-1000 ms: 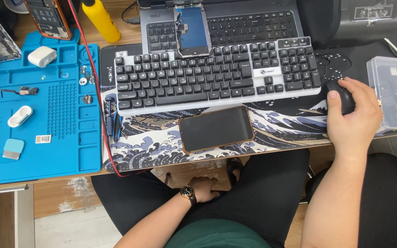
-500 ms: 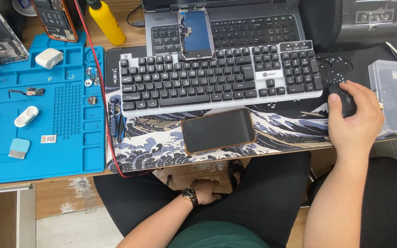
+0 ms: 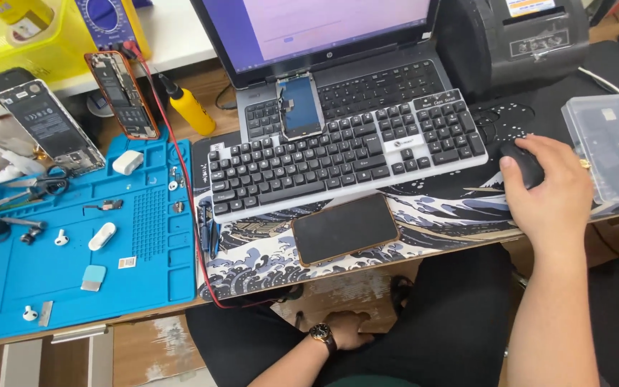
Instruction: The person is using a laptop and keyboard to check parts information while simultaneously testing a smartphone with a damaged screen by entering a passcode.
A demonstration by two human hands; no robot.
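My right hand (image 3: 549, 190) rests on a black computer mouse (image 3: 523, 162) at the right of a wave-patterned desk mat (image 3: 266, 254). My left hand (image 3: 349, 330), with a wristwatch (image 3: 322, 334) on the wrist, lies in my lap below the desk edge, fingers curled, holding nothing that I can see. A dark smartphone (image 3: 345, 228) lies face up on the mat in front of a black-and-white keyboard (image 3: 342, 150). A phone screen part (image 3: 299, 106) leans on the open laptop (image 3: 324, 43) behind it.
A blue repair mat (image 3: 73, 244) at left carries earbuds, small parts and a white case. Two opened phones (image 3: 120, 92) lean behind it beside a yellow bottle (image 3: 189, 107). A red wire (image 3: 180, 172) runs down the mat's edge. A clear plastic box (image 3: 610, 147) and a black printer (image 3: 517, 36) stand at right.
My head has tilted up, so the laptop screen and the yellow bin now show. Both hands stay where they were, right on the mouse, left in my lap.
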